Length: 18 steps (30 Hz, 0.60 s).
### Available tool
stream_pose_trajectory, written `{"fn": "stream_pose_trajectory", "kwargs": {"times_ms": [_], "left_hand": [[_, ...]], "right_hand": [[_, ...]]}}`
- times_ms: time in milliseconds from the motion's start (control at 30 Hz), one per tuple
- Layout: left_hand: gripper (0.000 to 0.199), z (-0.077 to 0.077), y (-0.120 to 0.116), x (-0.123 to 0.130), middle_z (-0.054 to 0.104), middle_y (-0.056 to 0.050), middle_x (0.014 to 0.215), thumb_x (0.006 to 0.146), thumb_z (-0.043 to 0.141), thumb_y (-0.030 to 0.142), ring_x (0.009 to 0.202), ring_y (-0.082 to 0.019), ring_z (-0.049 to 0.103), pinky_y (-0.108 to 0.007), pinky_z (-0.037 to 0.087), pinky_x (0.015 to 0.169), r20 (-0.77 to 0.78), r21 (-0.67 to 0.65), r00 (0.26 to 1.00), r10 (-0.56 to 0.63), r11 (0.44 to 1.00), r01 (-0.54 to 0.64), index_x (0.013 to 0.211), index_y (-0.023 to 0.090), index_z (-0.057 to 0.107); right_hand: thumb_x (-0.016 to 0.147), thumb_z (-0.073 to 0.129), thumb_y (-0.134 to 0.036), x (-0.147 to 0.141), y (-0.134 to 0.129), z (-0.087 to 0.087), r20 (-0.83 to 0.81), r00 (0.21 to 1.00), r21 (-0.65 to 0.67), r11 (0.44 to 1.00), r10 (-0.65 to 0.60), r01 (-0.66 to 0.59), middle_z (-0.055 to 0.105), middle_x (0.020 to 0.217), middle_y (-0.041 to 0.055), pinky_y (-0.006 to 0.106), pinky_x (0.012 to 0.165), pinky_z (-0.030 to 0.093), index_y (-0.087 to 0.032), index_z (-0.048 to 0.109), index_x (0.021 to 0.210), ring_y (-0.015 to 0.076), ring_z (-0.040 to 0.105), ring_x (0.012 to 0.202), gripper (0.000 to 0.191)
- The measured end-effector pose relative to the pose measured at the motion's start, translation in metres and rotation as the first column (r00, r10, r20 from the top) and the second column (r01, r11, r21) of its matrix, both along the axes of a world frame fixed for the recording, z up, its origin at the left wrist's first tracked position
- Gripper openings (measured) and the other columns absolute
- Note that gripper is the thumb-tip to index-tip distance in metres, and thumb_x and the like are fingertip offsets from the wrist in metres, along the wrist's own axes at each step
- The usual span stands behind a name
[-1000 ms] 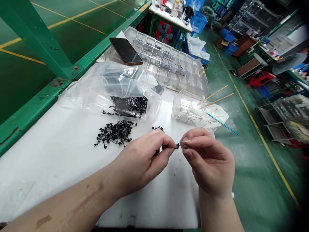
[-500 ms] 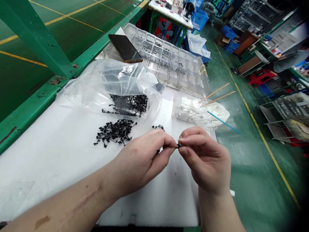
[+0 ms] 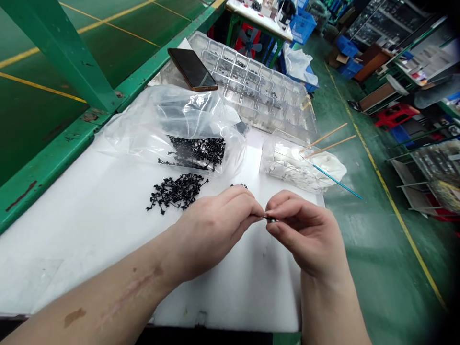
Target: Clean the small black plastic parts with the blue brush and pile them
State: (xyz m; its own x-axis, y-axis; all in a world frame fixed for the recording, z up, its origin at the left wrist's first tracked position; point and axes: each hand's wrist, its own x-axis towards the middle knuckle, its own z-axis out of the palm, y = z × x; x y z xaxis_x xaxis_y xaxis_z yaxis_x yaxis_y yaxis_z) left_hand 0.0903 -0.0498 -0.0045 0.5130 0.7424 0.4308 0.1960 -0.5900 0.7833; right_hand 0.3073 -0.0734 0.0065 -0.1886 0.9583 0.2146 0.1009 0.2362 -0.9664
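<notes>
My left hand (image 3: 215, 235) and my right hand (image 3: 305, 235) meet above the white table, their fingertips pinching a tiny black part (image 3: 271, 219) from both sides. Its shape is mostly hidden by my fingers. Beyond my left hand lies a loose heap of black plastic sprue pieces (image 3: 176, 192). More of them sit inside a clear plastic bag (image 3: 196, 152). A few small dark parts (image 3: 240, 185) lie just past my left fingers, partly hidden by them.
A clear compartment tray (image 3: 251, 81) holding small dark parts stands behind the bag, with a smartphone (image 3: 192, 69) resting on it. At the right is a clear box (image 3: 293, 167) of white material, with wooden sticks (image 3: 325, 139) and a blue stick (image 3: 336, 181). A green steel frame (image 3: 61, 52) borders the table's left.
My hands have drawn closer, and their fingertips now meet on the tiny part. The small parts past my left hand are more hidden. The whole view has shifted slightly with my head.
</notes>
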Motion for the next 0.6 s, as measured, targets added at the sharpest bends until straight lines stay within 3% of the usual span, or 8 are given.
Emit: {"fn": "stream_pose_trajectory", "kwargs": {"times_ms": [200, 333, 600], "left_hand": [[0.008, 0.0048, 0.0015, -0.0017, 0.071, -0.004, 0.103, 0.106, 0.059, 0.014, 0.096, -0.018, 0.068, -0.029, 0.055, 0.084, 0.013, -0.022, 0.994, 0.111, 0.994, -0.110, 0.107, 0.021, 0.063], [0.003, 0.0076, 0.0029, -0.0044, 0.071, -0.001, 0.096, 0.106, 0.064, 0.020, 0.086, -0.017, 0.068, -0.031, 0.053, 0.082, 0.012, -0.135, 0.980, 0.199, 0.971, -0.196, 0.105, 0.022, 0.062], [0.009, 0.0086, 0.0036, -0.0022, 0.064, 0.004, 0.080, 0.107, 0.057, 0.020, 0.069, -0.014, 0.059, -0.030, 0.048, 0.071, -0.029, -0.264, 0.982, 0.186, 0.946, -0.187, 0.106, 0.023, 0.065]], "right_hand": [[0.085, 0.088, -0.016, -0.0031, -0.0014, -0.0025, -0.021, 0.999, 0.072, 0.996, -0.050, 0.052, 0.072, 0.089, 0.0039, 0.031, 0.065, 0.055, -0.026, 0.081, 0.093, 0.0191, 0.069, 0.083, 0.015], [0.087, 0.087, -0.018, -0.0035, -0.0027, -0.0029, -0.017, 0.998, 0.103, 0.992, -0.065, 0.066, 0.072, 0.088, 0.0036, 0.035, 0.070, 0.056, -0.027, 0.080, 0.093, 0.0204, 0.070, 0.082, 0.013], [0.090, 0.084, -0.019, 0.0027, -0.0028, -0.0041, -0.050, 0.995, 0.093, 0.991, -0.090, 0.094, 0.070, 0.088, 0.0037, 0.038, 0.072, 0.056, -0.027, 0.078, 0.095, 0.0218, 0.069, 0.084, 0.011]]}}
